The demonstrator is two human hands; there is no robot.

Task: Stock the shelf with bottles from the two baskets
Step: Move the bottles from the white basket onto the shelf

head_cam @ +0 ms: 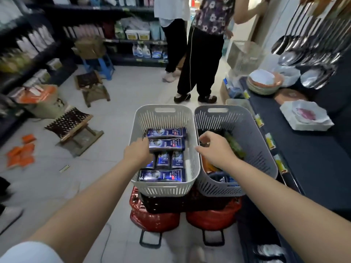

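Left hand (137, 151) holds a blue bottle (167, 144) in the white basket (164, 111); right hand (214, 149) over grey basket (252, 130), grip unclear

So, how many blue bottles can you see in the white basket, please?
6 blue bottles: two at the far end, three in the middle, one nearest; others may lie hidden underneath.

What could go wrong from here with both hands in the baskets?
1. The white basket and grey basket perch on a dark crate over two red supports; the left hand and right hand reaching in together could tip the stack.
2. The grey basket looks tilted, so its contents may slide.
3. Orange packets on the floor and a person standing in the aisle could trip or block anyone carrying the blue bottles.
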